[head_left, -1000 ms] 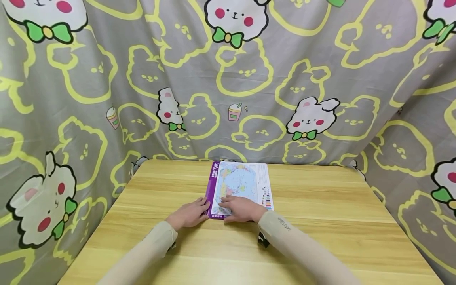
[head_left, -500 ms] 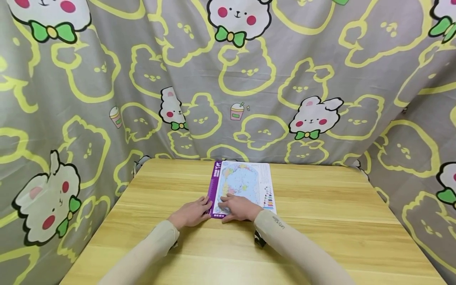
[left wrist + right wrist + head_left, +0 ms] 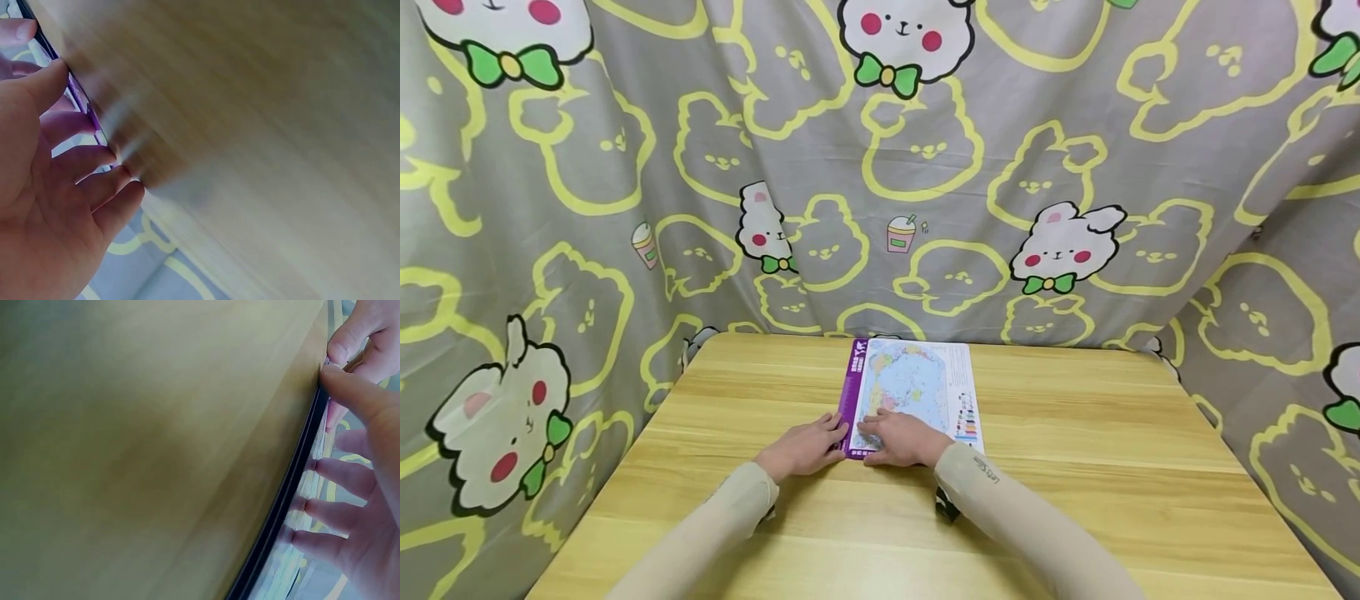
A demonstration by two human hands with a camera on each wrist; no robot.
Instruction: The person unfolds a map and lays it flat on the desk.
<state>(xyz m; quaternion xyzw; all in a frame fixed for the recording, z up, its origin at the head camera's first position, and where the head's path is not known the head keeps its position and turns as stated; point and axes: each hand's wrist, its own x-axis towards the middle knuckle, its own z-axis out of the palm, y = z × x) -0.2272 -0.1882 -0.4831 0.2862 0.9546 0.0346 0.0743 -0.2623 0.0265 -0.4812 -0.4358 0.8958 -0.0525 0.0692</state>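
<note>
A flat board printed with a world map (image 3: 917, 375) lies on the wooden table, with a purple strip along its left side and colour samples at the right. My left hand (image 3: 803, 446) rests on the table at the board's near left, fingertips right at the purple edge. Fingers spread, my right hand (image 3: 904, 437) lies over the map's near part, thumb at the front edge. In the right wrist view, fingertips of the right hand (image 3: 369, 506) touch the glossy surface beside a dark layered edge (image 3: 281, 500). The left wrist view shows the left hand's (image 3: 56, 187) fingers loosely extended along the edge.
The wooden table (image 3: 1075, 467) reaches back to a grey curtain (image 3: 955, 200) with yellow outlines and rabbit faces. The board's far edge lies close to the table's back edge. A dark wrist strap (image 3: 946, 504) shows under the right sleeve.
The head view has shifted slightly. My right hand has slid a little left over the map, while the left hand stays at the purple edge.
</note>
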